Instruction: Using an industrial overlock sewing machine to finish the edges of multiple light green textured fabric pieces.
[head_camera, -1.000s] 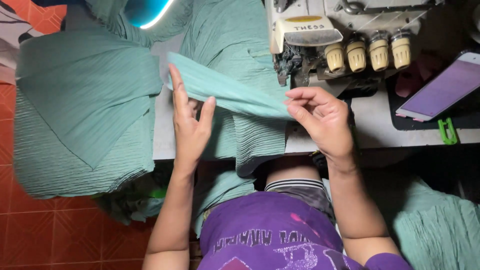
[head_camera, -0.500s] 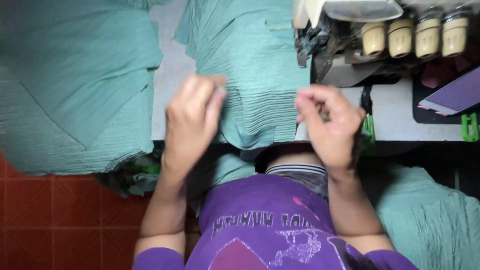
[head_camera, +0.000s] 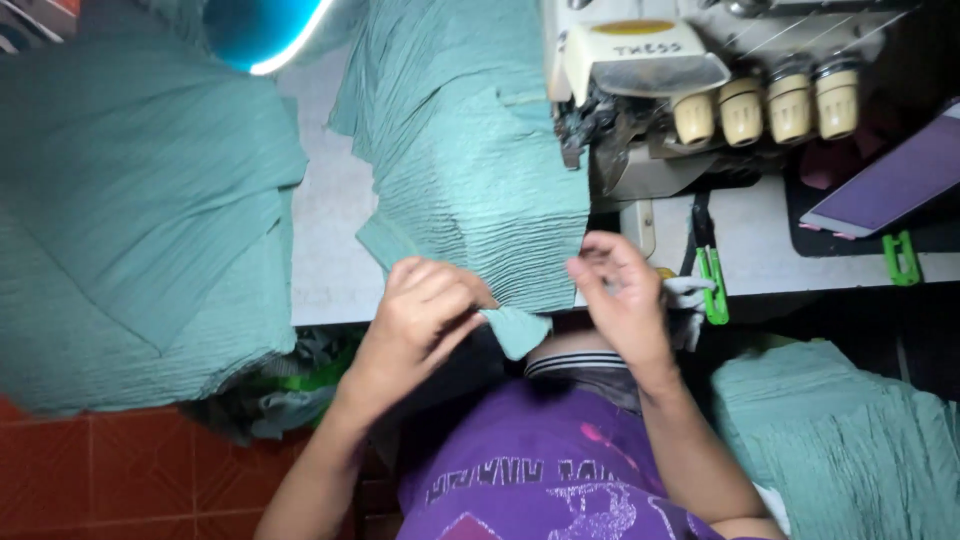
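The left hand (head_camera: 425, 310) is curled, knuckles up, fingers pinched on the near edge of the crinkled teal-green fabric piece (head_camera: 470, 170), where a small flap hangs off the edge of the pale grey counter (head_camera: 325, 230). The right hand (head_camera: 620, 295) is bent at the wrist, its fingers drawn together on the same edge at the fabric's right corner. Both forearms rise from the bottom of the view, elbows apart. The fabric lies flat on the counter, running up to the cream-coloured sewing machine (head_camera: 690, 90). A large heap of matching teal fabric (head_camera: 130, 220) lies left, another stack (head_camera: 840, 440) lower right.
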